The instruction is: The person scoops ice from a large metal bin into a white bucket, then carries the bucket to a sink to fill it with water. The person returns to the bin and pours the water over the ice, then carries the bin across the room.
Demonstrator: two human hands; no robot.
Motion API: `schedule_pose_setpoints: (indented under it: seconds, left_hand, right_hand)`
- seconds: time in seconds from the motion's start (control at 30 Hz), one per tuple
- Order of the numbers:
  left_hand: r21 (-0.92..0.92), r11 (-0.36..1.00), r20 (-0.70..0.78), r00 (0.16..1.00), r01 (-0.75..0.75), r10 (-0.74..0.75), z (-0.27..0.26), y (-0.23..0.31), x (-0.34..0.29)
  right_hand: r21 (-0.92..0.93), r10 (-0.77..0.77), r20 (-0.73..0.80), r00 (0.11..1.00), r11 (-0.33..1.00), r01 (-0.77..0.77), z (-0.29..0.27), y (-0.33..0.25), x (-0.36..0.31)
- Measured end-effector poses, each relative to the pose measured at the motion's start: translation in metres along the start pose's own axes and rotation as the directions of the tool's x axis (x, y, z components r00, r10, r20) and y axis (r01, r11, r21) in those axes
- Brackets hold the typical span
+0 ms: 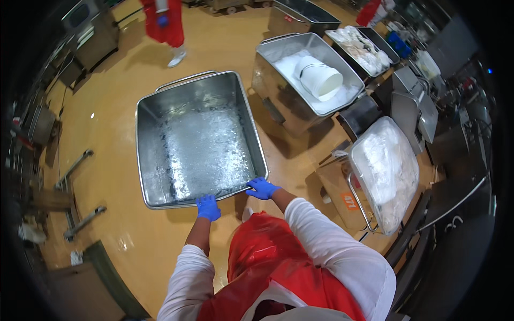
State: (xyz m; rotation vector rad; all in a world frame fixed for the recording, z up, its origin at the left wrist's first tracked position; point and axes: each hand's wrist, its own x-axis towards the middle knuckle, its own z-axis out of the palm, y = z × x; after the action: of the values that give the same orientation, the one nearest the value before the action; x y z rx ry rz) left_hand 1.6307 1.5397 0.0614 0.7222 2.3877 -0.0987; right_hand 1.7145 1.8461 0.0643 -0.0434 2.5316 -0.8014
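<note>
A large rectangular metal tub [151, 144] stands in front of me, with a rolled rim and a bar handle at its far end. Its inside is wet and shiny, with dark streaks along the bottom. In a blue glove, my left hand [208, 207] has its fingers hooked over the near rim. My right hand [262, 189], gloved the same way, grips the rim at the near right corner. The thumbs and palms are only partly visible.
To the right, another metal tub [267, 53] holds white ice and a white bucket [320, 79]. Nearer stands a plastic-covered tub [385, 171] with a bar handle. A person in a red apron [165, 24] is at the far left. Wheeled metal legs [80, 222] rest on the left floor.
</note>
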Motion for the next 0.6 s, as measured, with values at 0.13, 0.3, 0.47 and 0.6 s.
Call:
schedule_pose_setpoints:
  seconds: [0.13, 0.3, 0.47, 0.6]
  left_hand:
    - [0.0, 0.999, 0.031, 0.999, 0.032, -0.032, -0.052, -0.01, 0.059]
    - [0.033, 0.999, -0.025, 0.999, 0.038, -0.038, -0.114, -0.018, 0.145]
    - [0.089, 0.995, -0.039, 0.998, 0.053, -0.05, -0.154, -0.037, 0.217]
    - [0.115, 0.991, 0.0, 0.998, 0.063, -0.064, -0.185, -0.061, 0.257]
  right_hand:
    - [0.138, -0.156, -0.211, 0.965, 0.972, 0.188, -0.072, 0.037, 0.004]
    - [-0.172, -0.142, -0.69, 0.71, 0.985, 0.031, -0.214, 0.165, -0.016]
    - [-0.036, 0.171, -0.892, 0.419, 0.896, -0.443, -0.354, 0.323, 0.024]
    - [-0.288, 0.619, -0.541, 0.569, 0.499, -0.817, -0.44, 0.434, 0.103]
